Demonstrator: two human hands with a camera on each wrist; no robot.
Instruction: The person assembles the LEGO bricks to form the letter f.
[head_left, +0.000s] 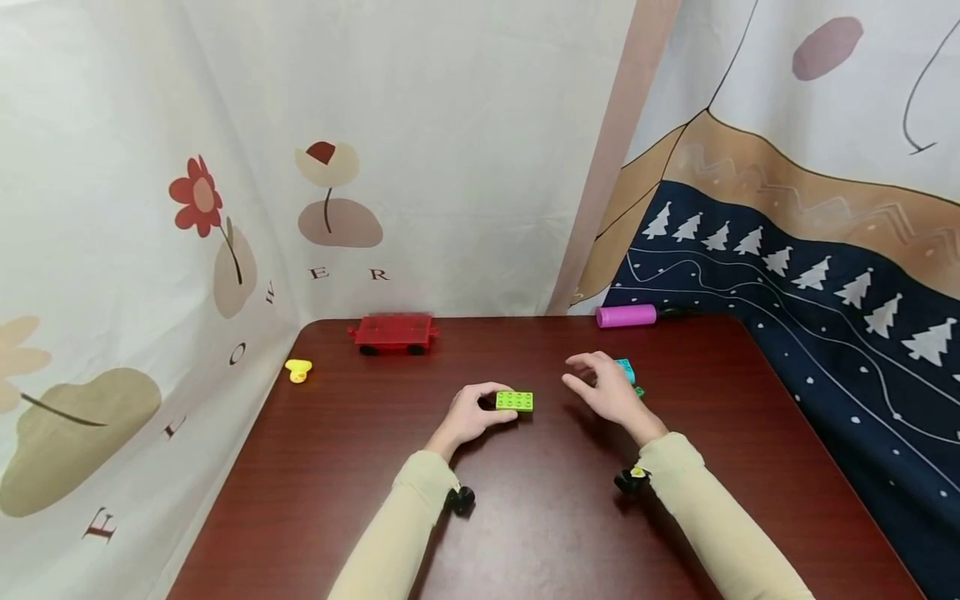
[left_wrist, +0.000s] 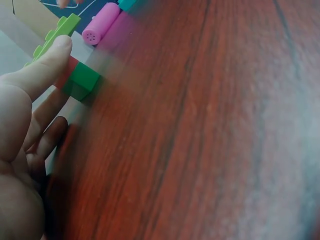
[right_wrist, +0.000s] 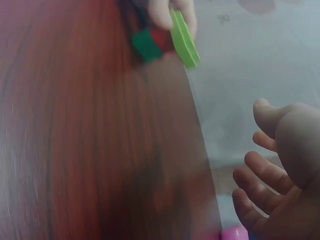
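Note:
My left hand (head_left: 471,414) pinches a stack of toy building bricks between thumb and fingers over the middle of the table. Its top piece is a long lime-green brick (head_left: 514,402) with studs facing up. Below that, the left wrist view shows a red brick (left_wrist: 66,73) and a dark green brick (left_wrist: 83,81) at the bottom. To the right, my right hand (head_left: 609,393) is raised with relaxed, slightly bent fingers and nothing in them. A blue brick (head_left: 626,370) and a small green piece (head_left: 639,391) lie just beyond it, partly hidden by the hand.
On the dark wooden table (head_left: 525,517), a red wheeled toy wagon base (head_left: 393,332) stands at the back left edge. A small yellow toy piece (head_left: 297,370) lies at the left edge. A purple cylinder (head_left: 626,316) rests at the back right. Printed curtains border the table.

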